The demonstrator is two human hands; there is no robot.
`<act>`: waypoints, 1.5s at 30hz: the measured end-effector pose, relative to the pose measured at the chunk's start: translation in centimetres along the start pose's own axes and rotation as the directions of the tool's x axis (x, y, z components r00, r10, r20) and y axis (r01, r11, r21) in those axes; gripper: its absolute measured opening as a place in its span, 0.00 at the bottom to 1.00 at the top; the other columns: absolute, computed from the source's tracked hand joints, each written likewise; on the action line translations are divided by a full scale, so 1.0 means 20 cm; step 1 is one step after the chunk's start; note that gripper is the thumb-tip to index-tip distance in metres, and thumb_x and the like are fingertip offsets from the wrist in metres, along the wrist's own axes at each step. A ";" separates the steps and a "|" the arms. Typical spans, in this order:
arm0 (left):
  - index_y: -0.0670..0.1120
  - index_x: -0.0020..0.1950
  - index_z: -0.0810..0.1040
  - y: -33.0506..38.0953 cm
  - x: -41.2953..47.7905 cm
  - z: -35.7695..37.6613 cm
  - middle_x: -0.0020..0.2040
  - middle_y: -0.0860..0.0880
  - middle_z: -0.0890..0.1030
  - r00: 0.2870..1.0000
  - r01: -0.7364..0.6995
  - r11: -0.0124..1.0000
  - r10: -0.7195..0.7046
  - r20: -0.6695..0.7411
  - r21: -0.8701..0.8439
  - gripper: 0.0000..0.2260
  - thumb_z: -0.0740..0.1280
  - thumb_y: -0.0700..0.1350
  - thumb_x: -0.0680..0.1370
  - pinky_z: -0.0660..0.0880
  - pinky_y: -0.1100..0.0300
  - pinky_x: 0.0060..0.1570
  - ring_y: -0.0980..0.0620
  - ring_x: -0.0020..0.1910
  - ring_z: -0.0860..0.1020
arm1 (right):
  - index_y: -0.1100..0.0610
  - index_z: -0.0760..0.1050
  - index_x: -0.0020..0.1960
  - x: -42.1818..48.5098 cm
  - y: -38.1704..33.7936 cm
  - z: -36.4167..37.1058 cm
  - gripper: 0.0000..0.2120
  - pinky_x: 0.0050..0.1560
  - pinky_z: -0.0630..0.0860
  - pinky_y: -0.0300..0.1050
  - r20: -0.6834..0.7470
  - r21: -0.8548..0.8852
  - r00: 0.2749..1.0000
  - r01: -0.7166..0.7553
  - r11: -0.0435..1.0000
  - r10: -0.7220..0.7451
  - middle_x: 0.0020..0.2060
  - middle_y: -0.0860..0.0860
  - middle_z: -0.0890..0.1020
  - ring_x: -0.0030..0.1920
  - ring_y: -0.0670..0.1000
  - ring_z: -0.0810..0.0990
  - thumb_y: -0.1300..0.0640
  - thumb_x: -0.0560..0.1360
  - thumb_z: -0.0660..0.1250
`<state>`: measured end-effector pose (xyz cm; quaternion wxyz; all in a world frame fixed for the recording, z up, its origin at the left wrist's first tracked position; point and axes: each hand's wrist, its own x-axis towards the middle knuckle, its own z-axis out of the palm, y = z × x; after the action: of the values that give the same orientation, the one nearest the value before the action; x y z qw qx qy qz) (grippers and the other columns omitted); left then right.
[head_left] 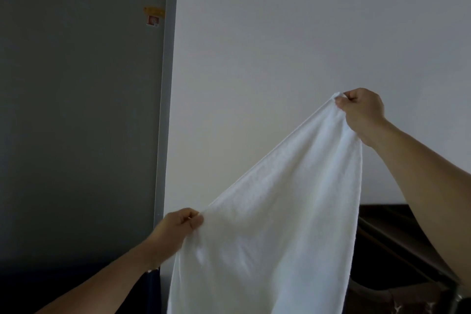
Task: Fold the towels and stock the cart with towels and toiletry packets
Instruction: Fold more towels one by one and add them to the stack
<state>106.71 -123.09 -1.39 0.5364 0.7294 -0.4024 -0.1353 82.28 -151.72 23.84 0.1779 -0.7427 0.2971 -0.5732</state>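
- We are watching a person holding a white towel (267,211) up in the air in front of a pale wall (305,33), with a grey door (76,109) at the left.
- The right hand (362,107) is raised high at the right, its fingers curled in and pinching one top corner of the towel.
- The left hand (178,224) is sitting lower and further left, its fingers curled too, pinching the other end of the same top edge (the thumb is pressing the cloth against the forefinger, as far as we can tell).
- The edge between the two hands is running taut on a slant. The rest of the towel is hanging loose and passing out of the bottom of the view, touching nothing we can see.
- We are judging that the folding step is in hand and only beginning, since the towel is spread open with no fold in it yet.
- We are not making out a cart for certain, nor any packets (a dark piece of furniture (397,237) is showing low at the right, too dim to name).
- The next move, we are thinking, is calling for levelling the two corners and then bringing them together so the towel halves evenly. The cloth is limp, so both pinches will need to be holding firm while the hands are closing in.
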 end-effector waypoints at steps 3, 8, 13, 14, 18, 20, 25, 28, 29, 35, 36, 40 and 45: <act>0.44 0.44 0.84 0.13 0.04 -0.03 0.43 0.42 0.84 0.994 0.017 0.997 -0.025 -0.110 -0.073 0.10 0.67 0.47 0.81 0.80 0.50 0.43 0.43 0.39 0.82 | 0.73 0.76 0.53 -0.04 0.00 -0.04 0.20 0.38 0.69 0.47 0.050 -0.065 0.999 0.003 0.998 0.001 0.37 0.65 0.76 0.36 0.57 0.72 0.53 0.81 0.64; 0.50 0.37 0.79 0.57 0.16 0.07 0.31 0.56 0.77 0.974 -0.208 0.967 0.218 -0.055 0.145 0.12 0.67 0.49 0.80 0.68 0.68 0.30 0.58 0.30 0.73 | 0.56 0.78 0.50 -0.43 -0.13 0.12 0.03 0.45 0.75 0.51 0.485 0.136 0.869 0.035 0.990 -0.098 0.46 0.57 0.81 0.45 0.53 0.76 0.56 0.79 0.68; 0.53 0.42 0.78 0.85 0.15 0.17 0.40 0.59 0.79 0.914 -0.403 0.835 0.389 0.115 0.374 0.09 0.62 0.45 0.81 0.68 0.75 0.34 0.66 0.37 0.75 | 0.53 0.73 0.43 -0.79 -0.11 0.30 0.10 0.46 0.75 0.49 0.630 0.256 0.774 -0.126 0.959 -0.067 0.40 0.49 0.78 0.41 0.48 0.75 0.50 0.81 0.64; 0.52 0.44 0.79 0.84 0.14 0.17 0.41 0.59 0.79 0.912 -0.410 0.827 0.386 0.142 0.385 0.08 0.63 0.46 0.81 0.68 0.75 0.34 0.66 0.37 0.75 | 0.53 0.73 0.43 -0.81 -0.08 0.31 0.11 0.47 0.76 0.48 0.619 0.260 0.785 -0.156 0.953 -0.041 0.41 0.48 0.78 0.41 0.47 0.76 0.49 0.81 0.63; 0.51 0.47 0.79 0.72 0.13 0.19 0.42 0.55 0.80 0.923 -0.382 0.840 0.325 0.205 0.385 0.08 0.64 0.52 0.81 0.70 0.68 0.35 0.60 0.37 0.75 | 0.50 0.68 0.41 -0.77 -0.02 0.30 0.11 0.39 0.69 0.39 0.545 0.133 0.827 0.080 0.988 -0.140 0.38 0.44 0.75 0.39 0.44 0.72 0.49 0.81 0.62; 0.48 0.48 0.78 0.63 0.11 0.20 0.42 0.54 0.79 0.935 -0.339 0.871 0.269 0.231 0.357 0.08 0.64 0.52 0.81 0.70 0.66 0.37 0.59 0.36 0.74 | 0.51 0.66 0.41 -0.70 -0.03 0.28 0.12 0.41 0.67 0.44 0.468 0.134 0.864 0.139 0.981 -0.186 0.37 0.44 0.74 0.38 0.45 0.72 0.49 0.80 0.63; 0.43 0.55 0.76 0.41 0.09 0.20 0.50 0.47 0.80 0.953 -0.230 0.899 0.132 0.272 0.371 0.12 0.57 0.50 0.83 0.71 0.59 0.46 0.48 0.47 0.77 | 0.49 0.64 0.40 -0.45 -0.07 0.21 0.12 0.40 0.65 0.46 0.415 0.020 0.887 0.214 0.977 -0.203 0.36 0.45 0.73 0.37 0.47 0.71 0.48 0.80 0.60; 0.49 0.57 0.76 0.34 0.08 0.17 0.54 0.51 0.80 0.965 -0.163 0.919 0.074 0.251 0.358 0.12 0.55 0.50 0.85 0.75 0.56 0.53 0.50 0.53 0.78 | 0.50 0.62 0.38 -0.33 -0.05 0.16 0.14 0.39 0.64 0.47 0.365 -0.044 0.914 0.208 0.977 -0.178 0.34 0.46 0.71 0.35 0.49 0.69 0.48 0.80 0.60; 0.49 0.58 0.77 0.32 0.07 0.14 0.54 0.51 0.80 0.968 -0.147 0.923 0.060 0.243 0.357 0.13 0.55 0.50 0.85 0.76 0.53 0.55 0.50 0.53 0.79 | 0.50 0.61 0.37 -0.29 -0.04 0.15 0.15 0.37 0.63 0.47 0.333 -0.058 0.928 0.195 0.979 -0.165 0.33 0.46 0.70 0.34 0.49 0.68 0.49 0.80 0.60; 0.37 0.55 0.79 0.29 0.06 -0.01 0.48 0.41 0.82 0.990 -0.051 0.997 0.057 0.132 -0.053 0.15 0.64 0.49 0.82 0.81 0.50 0.47 0.45 0.45 0.81 | 0.52 0.58 0.32 -0.18 0.02 0.05 0.19 0.32 0.59 0.47 0.195 -0.080 0.971 0.159 0.984 -0.141 0.28 0.49 0.62 0.29 0.51 0.63 0.53 0.78 0.61; 0.35 0.55 0.78 0.30 0.06 -0.04 0.47 0.41 0.82 0.993 -0.052 0.989 0.066 0.097 -0.137 0.17 0.66 0.49 0.80 0.81 0.50 0.47 0.46 0.45 0.82 | 0.52 0.59 0.32 -0.19 0.04 0.04 0.18 0.33 0.59 0.46 0.198 -0.069 0.970 0.156 0.985 -0.140 0.28 0.50 0.63 0.29 0.50 0.63 0.53 0.78 0.61; 0.36 0.61 0.77 0.35 0.05 -0.14 0.54 0.41 0.83 0.999 -0.012 0.880 0.032 0.035 -0.474 0.21 0.69 0.51 0.76 0.80 0.44 0.54 0.41 0.54 0.81 | 0.56 0.65 0.35 -0.22 0.10 0.03 0.16 0.34 0.60 0.46 0.197 -0.005 0.973 0.121 0.993 -0.118 0.32 0.54 0.67 0.33 0.51 0.66 0.52 0.79 0.61; 0.40 0.62 0.80 0.53 0.08 -0.24 0.57 0.41 0.84 0.995 -0.056 0.671 -0.026 -0.099 -0.739 0.15 0.64 0.47 0.80 0.81 0.45 0.50 0.44 0.52 0.83 | 0.74 0.70 0.50 -0.23 0.13 -0.01 0.21 0.44 0.66 0.48 0.282 0.154 0.958 0.006 0.988 -0.050 0.40 0.55 0.71 0.40 0.53 0.70 0.52 0.81 0.63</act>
<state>106.08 -122.03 10.25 0.8068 0.4516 -0.2913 -0.2455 80.62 -150.76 18.96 0.2665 -0.8061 0.2134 -0.4834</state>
